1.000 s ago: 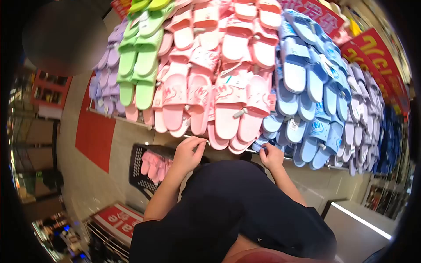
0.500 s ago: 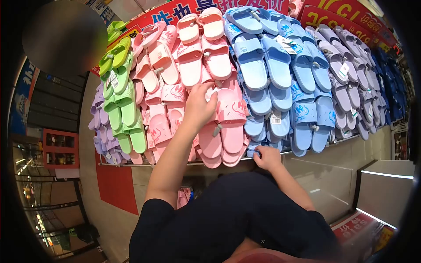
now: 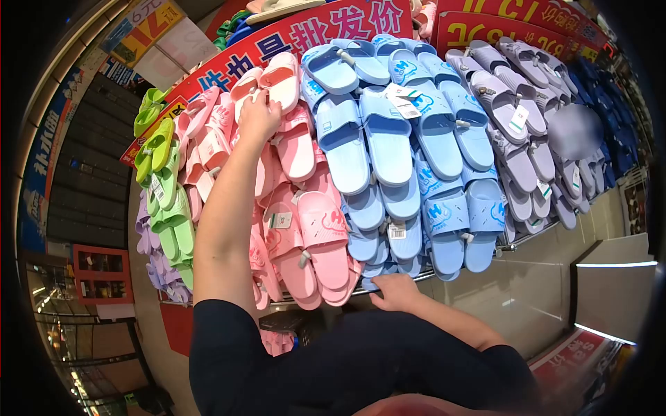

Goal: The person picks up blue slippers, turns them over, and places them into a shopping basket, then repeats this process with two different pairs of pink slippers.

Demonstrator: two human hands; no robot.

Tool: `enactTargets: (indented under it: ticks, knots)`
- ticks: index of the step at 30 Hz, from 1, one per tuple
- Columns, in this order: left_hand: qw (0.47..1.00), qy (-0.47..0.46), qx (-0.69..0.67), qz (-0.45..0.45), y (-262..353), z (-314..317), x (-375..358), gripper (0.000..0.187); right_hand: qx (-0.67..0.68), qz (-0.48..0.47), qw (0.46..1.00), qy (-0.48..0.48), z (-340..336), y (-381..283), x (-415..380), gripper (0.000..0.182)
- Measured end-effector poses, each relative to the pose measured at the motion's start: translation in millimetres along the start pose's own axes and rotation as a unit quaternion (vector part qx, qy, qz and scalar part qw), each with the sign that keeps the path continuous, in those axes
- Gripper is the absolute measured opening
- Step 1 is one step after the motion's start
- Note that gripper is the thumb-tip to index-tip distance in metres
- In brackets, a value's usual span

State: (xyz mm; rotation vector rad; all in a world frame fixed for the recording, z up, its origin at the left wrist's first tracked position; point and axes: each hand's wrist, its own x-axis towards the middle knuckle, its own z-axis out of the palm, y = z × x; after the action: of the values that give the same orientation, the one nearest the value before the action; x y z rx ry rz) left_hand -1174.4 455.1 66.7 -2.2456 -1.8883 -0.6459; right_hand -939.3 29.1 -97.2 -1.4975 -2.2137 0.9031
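High on the display, my left hand (image 3: pixel 259 118) is closed at a pair of light pink slide slippers (image 3: pixel 280 78), its fingertips at the gap between the two. Below my left arm hangs a darker pink pair (image 3: pixel 320 239) with a white tag (image 3: pixel 280 220) and a grey tie. My right hand (image 3: pixel 397 292) is down at the front edge, fingers curled over the metal rail (image 3: pixel 357 292) beside the lowest blue slippers (image 3: pixel 378 270). The undersides of those fingers are hidden.
Blue slippers (image 3: pixel 392 139) fill the middle, with grey-purple slippers (image 3: pixel 510 104) to the right. Green slippers (image 3: pixel 166 187) and purple ones hang at the left. A red sign (image 3: pixel 312 38) runs behind the rack. A white box-like stand (image 3: pixel 614 291) is at the lower right.
My left hand has moved up from the middle pink slippers to the top pair. My right hand stays at the front edge. The view has shifted, putting the display lower and further left.
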Motion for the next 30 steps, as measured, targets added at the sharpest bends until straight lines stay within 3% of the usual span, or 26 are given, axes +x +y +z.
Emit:
enactTargets:
  ticks: [3,7,10,11,16,21,26,27,29,30]
  knots:
    - [0.993,-0.087,0.055,-0.062,0.2,-1.4,23.0,0.059,0.007,-0.007,0.999,-0.039,-6.1,4.6,1.3,0.033]
    - [0.989,-0.13,0.077,0.002,-23.6,18.5,59.9,0.057,0.032,-0.04,0.999,0.007,2.0,13.4,-2.1,0.035]
    - [0.975,-0.197,0.107,0.001,-44.9,42.5,93.7,0.059,0.017,-0.017,1.0,-0.014,2.6,12.1,-2.3,0.036]
    - [0.971,-0.206,0.122,-0.021,-43.6,46.2,97.7,0.059,0.015,-0.009,1.0,-0.011,1.3,9.5,-2.6,0.035]
    - [0.978,-0.153,0.134,0.047,-20.7,35.4,78.3,0.051,-0.006,0.038,0.999,-0.015,-0.4,-2.6,-4.9,0.034]
    - [0.995,-0.069,0.029,0.065,-24.1,-11.7,66.1,0.035,-0.026,0.077,0.997,0.005,9.0,-8.0,-2.9,0.032]
    - [0.988,0.089,-0.084,0.091,4.4,-107.9,-34.8,0.026,-0.04,0.101,0.994,0.007,9.7,-14.8,-1.3,0.032]
    - [0.982,0.076,-0.158,0.068,-7.2,-110.2,-52.4,0.024,-0.047,0.1,0.994,0.012,9.1,-15.0,-0.5,0.032]
    - [0.954,0.044,-0.298,0.014,-34.9,-109.2,-93.8,0.02,-0.052,0.1,0.994,0.008,7.9,-18.1,-0.6,0.032]
    - [0.86,-0.015,-0.508,-0.04,-32.2,-119.4,-119.6,0.014,-0.053,0.1,0.993,0.021,9.9,-17.9,-0.4,0.032]
